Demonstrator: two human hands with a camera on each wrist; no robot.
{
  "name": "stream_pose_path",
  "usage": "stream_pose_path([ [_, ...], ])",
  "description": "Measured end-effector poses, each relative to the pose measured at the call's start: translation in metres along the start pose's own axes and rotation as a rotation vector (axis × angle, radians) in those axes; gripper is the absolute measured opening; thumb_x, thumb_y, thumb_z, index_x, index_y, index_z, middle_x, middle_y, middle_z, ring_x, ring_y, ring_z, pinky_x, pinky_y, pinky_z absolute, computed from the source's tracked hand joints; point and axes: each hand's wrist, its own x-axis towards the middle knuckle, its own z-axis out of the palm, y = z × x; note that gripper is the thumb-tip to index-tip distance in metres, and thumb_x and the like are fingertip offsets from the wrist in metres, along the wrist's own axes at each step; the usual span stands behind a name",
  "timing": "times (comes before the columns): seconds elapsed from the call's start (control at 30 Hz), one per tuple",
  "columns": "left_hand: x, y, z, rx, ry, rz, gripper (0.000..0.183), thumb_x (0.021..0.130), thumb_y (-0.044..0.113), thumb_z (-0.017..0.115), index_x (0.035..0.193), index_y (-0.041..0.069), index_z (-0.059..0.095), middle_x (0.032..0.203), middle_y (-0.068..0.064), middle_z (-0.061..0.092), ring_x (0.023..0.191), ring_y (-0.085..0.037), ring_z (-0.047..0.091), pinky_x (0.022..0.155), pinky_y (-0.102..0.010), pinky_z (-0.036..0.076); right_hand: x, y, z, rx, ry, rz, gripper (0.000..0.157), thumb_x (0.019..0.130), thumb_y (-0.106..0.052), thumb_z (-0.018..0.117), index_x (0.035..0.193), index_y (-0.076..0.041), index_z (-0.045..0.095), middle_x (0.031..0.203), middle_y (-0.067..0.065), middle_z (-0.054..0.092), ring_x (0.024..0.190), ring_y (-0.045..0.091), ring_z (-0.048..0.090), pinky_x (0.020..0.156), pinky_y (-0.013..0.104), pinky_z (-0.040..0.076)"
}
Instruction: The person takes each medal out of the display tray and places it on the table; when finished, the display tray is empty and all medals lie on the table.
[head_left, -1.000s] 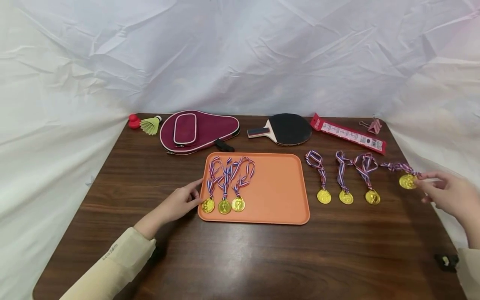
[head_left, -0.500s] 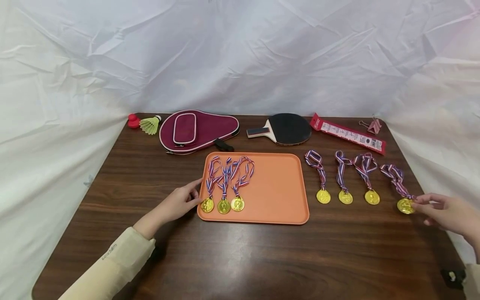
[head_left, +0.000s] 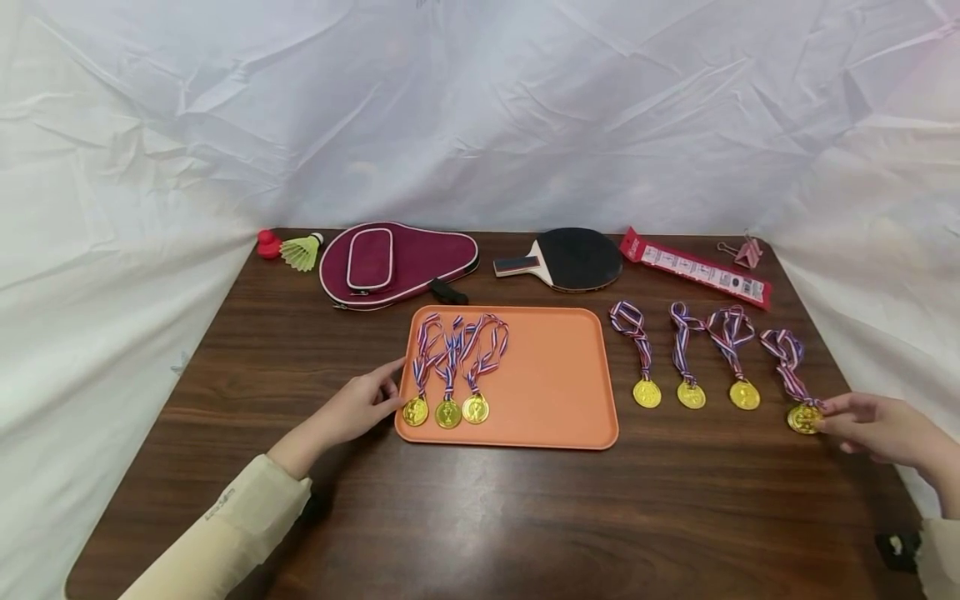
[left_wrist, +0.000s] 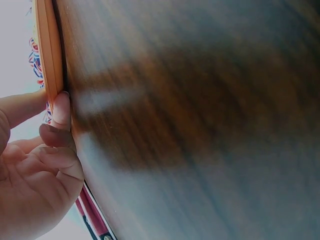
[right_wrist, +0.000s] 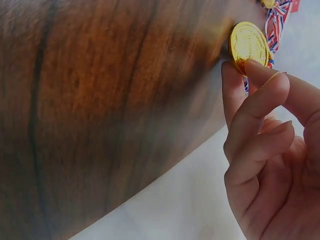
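My right hand [head_left: 879,427] pinches the edge of a gold medal [head_left: 804,419] between thumb and fingers at the table's right side. In the right wrist view that medal [right_wrist: 247,46] stands tilted above the wood, its striped ribbon trailing behind. Three more medals, among them a middle medal [head_left: 692,395], lie in a row to its left with ribbons pointing away. With thumb and fingertips my left hand [head_left: 360,406] grips the left rim of an orange tray [head_left: 555,375]; the left wrist view shows the rim [left_wrist: 50,55] between them. Three medals lie on the tray's left part, including one medal [head_left: 448,413].
Along the back of the table [head_left: 480,517] lie a red knob-shaped piece [head_left: 267,243], a shuttlecock [head_left: 302,251], a maroon paddle case [head_left: 427,258], a table tennis paddle [head_left: 579,258], a red packet [head_left: 697,267] and a pink binder clip [head_left: 748,252]. White sheeting surrounds the table.
The right hand has drawn the pinched medal toward the front edge and slightly left, straightening its ribbon beside the row. My left hand keeps its place on the tray.
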Motion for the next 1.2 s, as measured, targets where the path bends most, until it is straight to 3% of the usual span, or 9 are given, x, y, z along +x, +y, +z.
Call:
stream_pose_path([
  [0.3, 0.000, -0.001, 0.001, 0.000, -0.007, -0.018, 0.057, 0.087, 0.016, 0.059, 0.137, 0.005, 0.033, 0.077, 0.001, 0.052, 0.057, -0.012, 0.046, 0.052, -0.026, 0.039, 0.005, 0.002, 0.003, 0.016, -0.012, 0.036, 0.071, 0.084, -0.049, 0.054, 0.116, 0.013, 0.044, 0.066, 0.000, 0.057, 0.053, 0.014, 0.049, 0.044, 0.030, 0.041],
  [0.57, 0.000, 0.000, 0.001, 0.002, -0.013, -0.022, 0.056, 0.087, 0.016, 0.059, 0.137, 0.005, 0.033, 0.077, 0.001, 0.052, 0.057, -0.013, 0.046, 0.052, -0.026, 0.039, 0.004, 0.006, 0.004, 0.045, 0.005, 0.047, 0.070, 0.083, -0.047, 0.057, 0.116, 0.013, 0.044, 0.074, 0.002, 0.060, 0.057, 0.013, 0.052, 0.048, 0.032, 0.043],
  [0.8, 0.000, 0.000, 0.000, 0.000, -0.015, -0.020, 0.056, 0.087, 0.015, 0.059, 0.137, 0.005, 0.033, 0.077, 0.001, 0.052, 0.057, -0.013, 0.045, 0.051, -0.026, 0.039, 0.000, 0.000, -0.002, -0.012, 0.072, 0.015, 0.061, 0.087, -0.042, 0.053, 0.113, 0.012, 0.048, 0.069, 0.003, 0.059, 0.054, 0.013, 0.052, 0.046, 0.030, 0.041],
  [0.93, 0.001, 0.000, 0.000, -0.001, -0.015, -0.016, 0.056, 0.087, 0.015, 0.059, 0.137, 0.005, 0.033, 0.077, 0.001, 0.052, 0.056, -0.012, 0.045, 0.050, -0.026, 0.039, -0.005, -0.018, -0.009, -0.046, 0.175, -0.020, 0.055, 0.088, -0.041, 0.052, 0.110, 0.010, 0.051, 0.073, 0.011, 0.061, 0.054, 0.015, 0.053, 0.045, 0.030, 0.039],
  [1.07, 0.001, 0.000, 0.000, 0.002, -0.014, -0.015, 0.056, 0.087, 0.015, 0.059, 0.136, 0.004, 0.034, 0.077, 0.001, 0.052, 0.056, -0.012, 0.045, 0.050, -0.026, 0.039, -0.009, -0.050, -0.014, -0.104, 0.227, -0.085, 0.049, 0.087, -0.040, 0.055, 0.108, 0.004, 0.054, 0.079, 0.017, 0.063, 0.055, 0.015, 0.055, 0.047, 0.029, 0.035],
  [1.2, 0.001, -0.001, 0.000, 0.006, -0.013, -0.018, 0.056, 0.087, 0.016, 0.059, 0.136, 0.004, 0.034, 0.077, 0.001, 0.052, 0.056, -0.012, 0.045, 0.050, -0.026, 0.039, -0.011, -0.087, -0.009, -0.105, 0.254, -0.203, 0.039, 0.086, -0.036, 0.058, 0.107, -0.004, 0.058, 0.082, 0.012, 0.065, 0.054, 0.011, 0.055, 0.050, 0.028, 0.033],
])
